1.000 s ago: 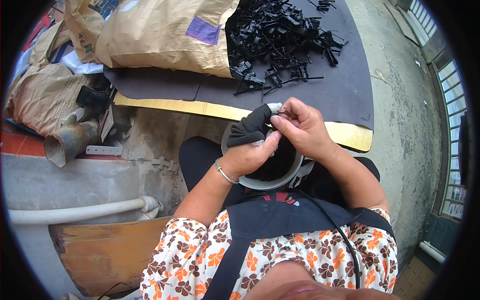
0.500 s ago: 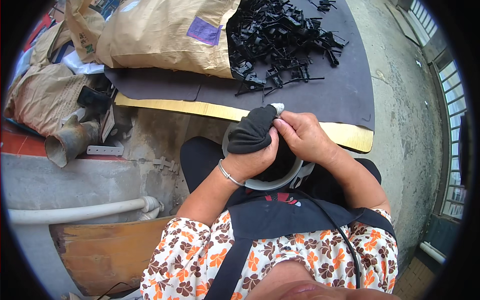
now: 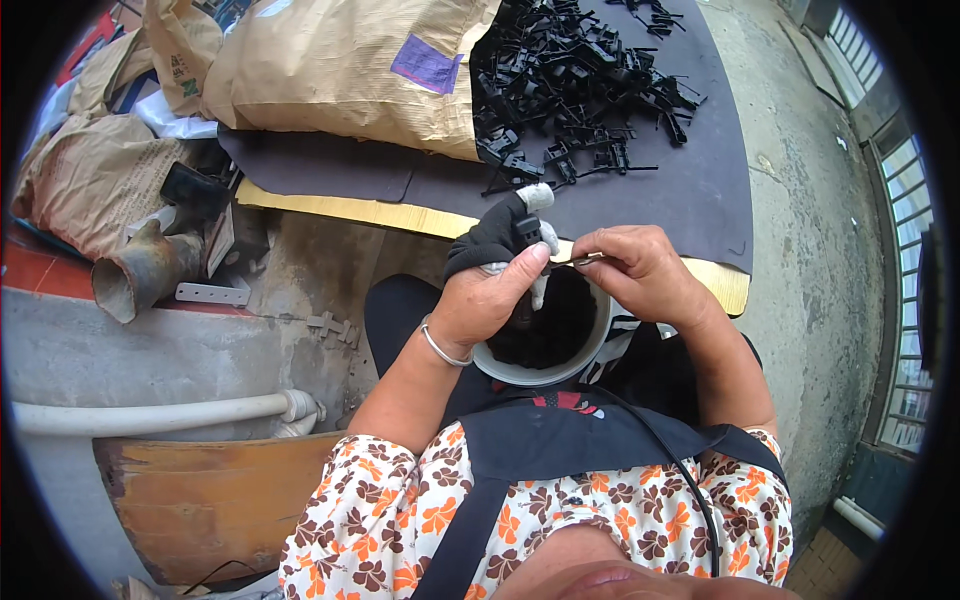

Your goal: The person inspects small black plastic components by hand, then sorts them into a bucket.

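Observation:
My left hand (image 3: 487, 290) wears a dark glove over its fingers, with whitish fingertips; the thumb is bare. Between thumb and fingers it pinches a small black plastic part (image 3: 527, 232). Close on its right, my right hand (image 3: 640, 275) is bare and closed on a thin, slim tool (image 3: 588, 259), whose tip reaches toward the part. The exact kind of tool is too small to tell. Both hands are above a light grey bucket (image 3: 535, 377) between my legs, with dark contents inside that I cannot make out.
Ahead is a table with a dark mat (image 3: 690, 200) and yellow edge (image 3: 350, 210). A heap of black plastic parts (image 3: 590, 80) spills beside a large brown paper sack (image 3: 330, 80). On the left are a rusty pipe piece (image 3: 140, 275), another sack (image 3: 95, 185) and a white pipe (image 3: 160, 418).
My left hand has turned and opened out its gloved fingers, so the black part now shows. My right hand has moved slightly right and away from it, and the thin tool has come into view.

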Demonstrator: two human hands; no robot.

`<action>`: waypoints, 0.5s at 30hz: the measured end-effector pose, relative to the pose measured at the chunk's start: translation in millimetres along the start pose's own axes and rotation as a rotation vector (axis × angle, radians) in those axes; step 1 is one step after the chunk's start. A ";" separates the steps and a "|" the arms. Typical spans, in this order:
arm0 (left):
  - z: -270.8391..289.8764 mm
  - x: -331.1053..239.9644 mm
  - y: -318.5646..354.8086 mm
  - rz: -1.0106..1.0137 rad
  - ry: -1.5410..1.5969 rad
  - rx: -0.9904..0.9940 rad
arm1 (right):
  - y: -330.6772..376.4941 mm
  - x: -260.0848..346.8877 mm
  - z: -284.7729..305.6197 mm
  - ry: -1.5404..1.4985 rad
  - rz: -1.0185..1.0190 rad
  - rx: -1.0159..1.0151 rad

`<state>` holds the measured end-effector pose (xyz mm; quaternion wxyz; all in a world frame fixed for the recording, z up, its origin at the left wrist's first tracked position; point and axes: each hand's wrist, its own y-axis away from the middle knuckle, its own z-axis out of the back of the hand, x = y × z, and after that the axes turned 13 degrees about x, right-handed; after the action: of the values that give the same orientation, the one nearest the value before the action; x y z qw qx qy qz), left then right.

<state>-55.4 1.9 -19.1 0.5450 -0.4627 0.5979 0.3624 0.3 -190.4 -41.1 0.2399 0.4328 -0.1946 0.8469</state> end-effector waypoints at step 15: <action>-6.3 16.3 -2.1 -0.067 -0.241 0.073 | -1.3 13.0 -0.3 -0.278 -0.052 -0.038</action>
<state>-55.1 -7.2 -34.1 0.6412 -0.4152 0.5251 0.3751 -5.7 -186.0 -30.4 0.2409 0.5462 -0.2307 0.7683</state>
